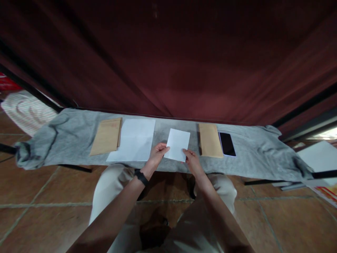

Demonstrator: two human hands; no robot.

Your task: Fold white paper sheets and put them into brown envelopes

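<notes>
A small white sheet of paper (178,142), perhaps folded, is held between both hands above the grey cloth. My left hand (158,153) pinches its lower left edge, thumb on top. At the lower right edge, my right hand (191,159) grips it the same way. Larger white sheets (137,138) lie flat to the left of my hands. Brown paper envelopes (106,137) overlap the left side of those sheets. Another brown envelope (210,140) rests to the right of my right hand.
A grey cloth (252,154) covers the long narrow bench. A phone (227,144) with a dark screen lies beside the right envelope. Behind the bench hangs a dark red curtain (173,77). Striped fabric (28,109) is at far left. My knees are against the bench's front.
</notes>
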